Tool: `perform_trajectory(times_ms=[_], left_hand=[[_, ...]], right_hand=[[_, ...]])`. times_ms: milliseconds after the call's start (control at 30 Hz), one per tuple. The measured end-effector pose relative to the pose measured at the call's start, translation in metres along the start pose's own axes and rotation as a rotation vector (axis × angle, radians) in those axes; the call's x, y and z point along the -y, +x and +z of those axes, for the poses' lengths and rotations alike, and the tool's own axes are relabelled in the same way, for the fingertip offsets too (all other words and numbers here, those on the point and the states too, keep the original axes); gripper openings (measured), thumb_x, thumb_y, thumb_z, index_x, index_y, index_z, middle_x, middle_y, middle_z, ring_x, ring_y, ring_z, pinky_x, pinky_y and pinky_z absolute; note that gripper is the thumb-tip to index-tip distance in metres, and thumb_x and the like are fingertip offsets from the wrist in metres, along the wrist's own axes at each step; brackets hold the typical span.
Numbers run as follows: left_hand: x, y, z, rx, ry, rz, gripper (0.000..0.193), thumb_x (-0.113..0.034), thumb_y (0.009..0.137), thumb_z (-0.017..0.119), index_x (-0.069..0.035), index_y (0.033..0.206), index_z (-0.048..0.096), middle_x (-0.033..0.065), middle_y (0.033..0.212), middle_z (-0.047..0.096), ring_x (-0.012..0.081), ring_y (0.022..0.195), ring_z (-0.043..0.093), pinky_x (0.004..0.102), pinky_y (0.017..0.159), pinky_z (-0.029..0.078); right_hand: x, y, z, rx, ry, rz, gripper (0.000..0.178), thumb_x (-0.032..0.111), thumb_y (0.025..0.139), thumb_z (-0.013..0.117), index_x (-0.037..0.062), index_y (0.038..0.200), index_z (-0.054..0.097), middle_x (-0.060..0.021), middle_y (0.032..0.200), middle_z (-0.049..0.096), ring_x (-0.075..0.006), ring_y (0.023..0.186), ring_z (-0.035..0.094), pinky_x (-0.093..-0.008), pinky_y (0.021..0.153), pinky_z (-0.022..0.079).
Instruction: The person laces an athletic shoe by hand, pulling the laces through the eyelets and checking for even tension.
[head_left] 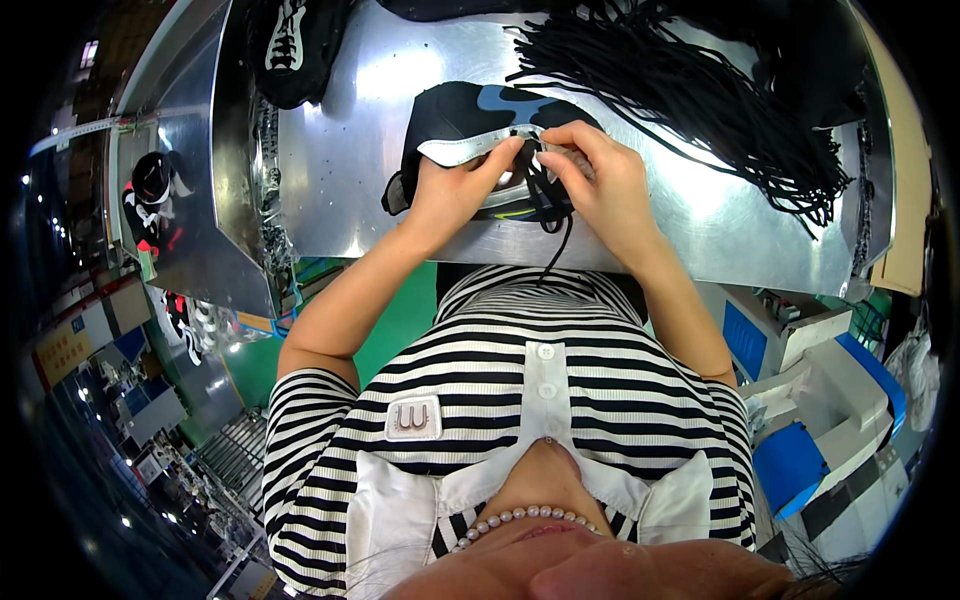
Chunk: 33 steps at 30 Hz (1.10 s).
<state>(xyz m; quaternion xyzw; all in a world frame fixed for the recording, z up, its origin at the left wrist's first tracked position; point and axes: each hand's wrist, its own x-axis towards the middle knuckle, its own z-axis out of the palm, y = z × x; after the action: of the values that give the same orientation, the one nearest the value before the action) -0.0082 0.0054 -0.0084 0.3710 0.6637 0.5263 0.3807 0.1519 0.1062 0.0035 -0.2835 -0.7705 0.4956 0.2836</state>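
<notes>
One black shoe upper [450,115] with a grey-blue patch lies near the front edge of the metal worktop [340,170], between my two hands, its opening turned toward me. My left hand [455,190] has its grip closed on the pale eyelet strip [465,150], thumb on top, the other fingers mostly hidden by the hand and the upper. My right hand [612,195] comes in from the other side, thumb and forefinger nearly meeting at the edge of the strip, right where the black lace [546,210] gathers; whether that grip has closed on the lace or only touches it, I cannot tell.

I judge the work partway along. The lace already lies at the eyelets under my fingertips, but how many holes it passes through is too small to make out. What looks left is the rest of it: slack loops lie over the opening, and a loose end hangs past the worktop's front edge, with no finished bow to be seen.

Farther off to my right, a thick bundle of black laces [690,115] is spread across the metal. At the far left, another dark shoe piece [285,45] shows a pale panel with dark crossing lines, which look like lacing.
</notes>
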Motion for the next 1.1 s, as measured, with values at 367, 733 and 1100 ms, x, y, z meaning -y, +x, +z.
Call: perform_trajectory(times_ms=[367, 733, 1100], left_hand=[[-0.009, -0.007, 0.0, 0.048, 0.051, -0.013, 0.014, -0.014, 0.092, 0.066, 0.001, 0.093, 0.067, 0.0001, 0.079, 0.066, 0.0063, 0.069, 0.057, 0.0236, 0.059, 0.046], [-0.016, 0.0, 0.0, 0.256, 0.1, -0.153, 0.031, -0.021, 0.093, 0.051, -0.002, 0.075, 0.067, 0.0001, 0.061, 0.057, 0.0099, 0.056, 0.052, 0.0275, 0.054, 0.041], [-0.013, 0.018, -0.003, 0.157, 0.053, -0.307, 0.011, -0.01, 0.085, 0.072, -0.004, 0.093, 0.067, -0.0001, 0.081, 0.063, 0.0078, 0.07, 0.054, 0.0228, 0.065, 0.043]], right_hand=[[-0.002, 0.002, -0.009, 0.036, -0.083, -0.006, 0.012, 0.015, 0.082, 0.071, 0.0071, 0.091, 0.071, -0.0076, 0.084, 0.071, -0.0254, 0.07, 0.068, -0.033, 0.063, 0.052], [0.006, 0.013, -0.019, 0.291, -0.378, 0.054, 0.013, 0.012, 0.085, 0.065, 0.0016, 0.093, 0.065, -0.0166, 0.079, 0.067, -0.032, 0.072, 0.066, -0.0368, 0.065, 0.051], [-0.033, 0.017, 0.009, -0.026, 0.173, 0.226, 0.019, 0.015, 0.097, 0.055, 0.0011, 0.109, 0.057, -0.0057, 0.081, 0.064, -0.0135, 0.068, 0.056, -0.0257, 0.062, 0.045]])
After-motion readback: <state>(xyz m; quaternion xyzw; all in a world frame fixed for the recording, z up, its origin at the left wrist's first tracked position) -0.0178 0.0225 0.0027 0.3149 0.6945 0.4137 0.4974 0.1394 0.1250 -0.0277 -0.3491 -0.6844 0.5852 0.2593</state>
